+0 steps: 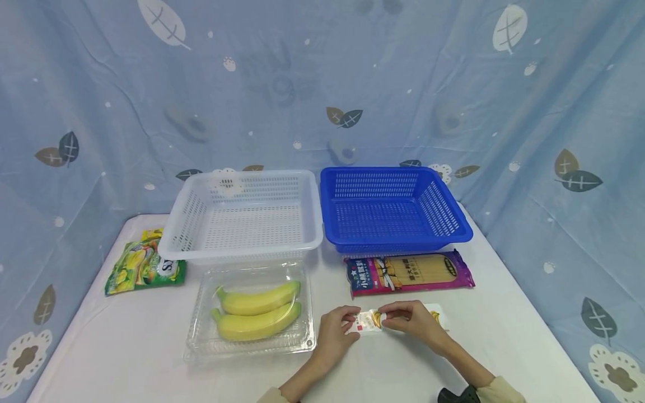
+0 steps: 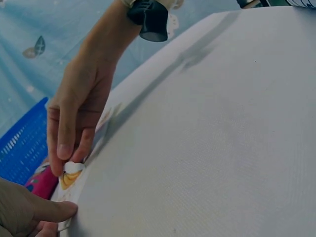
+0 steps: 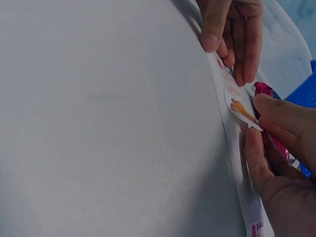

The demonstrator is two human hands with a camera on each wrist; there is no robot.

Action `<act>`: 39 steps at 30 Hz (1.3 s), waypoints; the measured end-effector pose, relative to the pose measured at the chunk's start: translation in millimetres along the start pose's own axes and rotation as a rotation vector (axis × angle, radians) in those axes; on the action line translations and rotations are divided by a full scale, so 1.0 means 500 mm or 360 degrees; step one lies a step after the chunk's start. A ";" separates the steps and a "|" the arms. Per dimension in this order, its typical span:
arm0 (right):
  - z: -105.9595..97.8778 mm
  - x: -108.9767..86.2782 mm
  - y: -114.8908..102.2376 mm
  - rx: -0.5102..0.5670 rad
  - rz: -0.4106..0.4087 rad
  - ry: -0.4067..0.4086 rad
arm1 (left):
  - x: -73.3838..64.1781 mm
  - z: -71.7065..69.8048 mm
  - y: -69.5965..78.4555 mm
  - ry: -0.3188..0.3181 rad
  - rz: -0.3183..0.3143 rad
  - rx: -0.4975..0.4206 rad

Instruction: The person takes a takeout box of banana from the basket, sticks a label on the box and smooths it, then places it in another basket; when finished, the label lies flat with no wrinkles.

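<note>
A white sticker strip (image 1: 367, 321) printed with bananas and small text lies low over the table. My left hand (image 1: 333, 334) grips its left end, thumb (image 2: 59, 210) along the near edge and fingers beyond. My right hand (image 1: 414, 322) pinches the edge of a white banana sticker (image 3: 239, 106) between thumb and fingers; the sticker's edge is raised from the strip. More of the strip, with another banana picture (image 1: 435, 317), shows past the right hand. Left of my hands, two yellow bananas (image 1: 257, 313) lie in a clear plastic clamshell box (image 1: 201, 336).
A white basket (image 1: 242, 254) and a blue basket (image 1: 398, 244) stand side by side at the back. A purple pack of spaghetti (image 1: 418, 273) lies before the blue one. Green and yellow snack bags (image 1: 136, 266) lie at the left, partly behind the white basket.
</note>
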State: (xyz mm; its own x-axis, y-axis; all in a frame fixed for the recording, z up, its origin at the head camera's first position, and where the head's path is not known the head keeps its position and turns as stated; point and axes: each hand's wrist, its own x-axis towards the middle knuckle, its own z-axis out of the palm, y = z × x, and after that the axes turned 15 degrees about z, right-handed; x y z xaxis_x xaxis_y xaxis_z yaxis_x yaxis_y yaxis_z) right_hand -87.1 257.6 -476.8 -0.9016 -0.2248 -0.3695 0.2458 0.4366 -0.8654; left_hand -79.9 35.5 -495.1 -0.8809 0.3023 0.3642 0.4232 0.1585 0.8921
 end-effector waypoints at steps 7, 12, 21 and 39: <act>0.016 0.000 0.012 0.0055 -0.0171 0.0140 | 0.000 0.003 -0.001 -0.0007 -0.0021 0.0010; 0.021 -0.001 0.032 0.0207 -0.0397 0.0133 | -0.001 0.002 0.001 -0.0025 0.0002 0.0054; 0.022 -0.001 0.024 0.0259 -0.0239 0.0009 | 0.003 0.000 0.002 -0.0026 -0.0046 0.0069; 0.002 -0.019 0.031 0.0225 0.0029 0.0273 | 0.001 0.000 -0.004 -0.0020 -0.0006 0.0087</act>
State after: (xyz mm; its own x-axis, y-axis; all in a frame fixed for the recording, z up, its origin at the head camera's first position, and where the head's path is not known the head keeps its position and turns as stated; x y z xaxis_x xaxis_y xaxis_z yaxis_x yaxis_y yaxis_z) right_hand -74.1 265.4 -487.1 -0.9410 -0.0609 -0.3330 0.2993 0.3099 -0.9024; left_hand -81.3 35.5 -496.6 -0.8800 0.3133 0.3570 0.4310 0.2110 0.8774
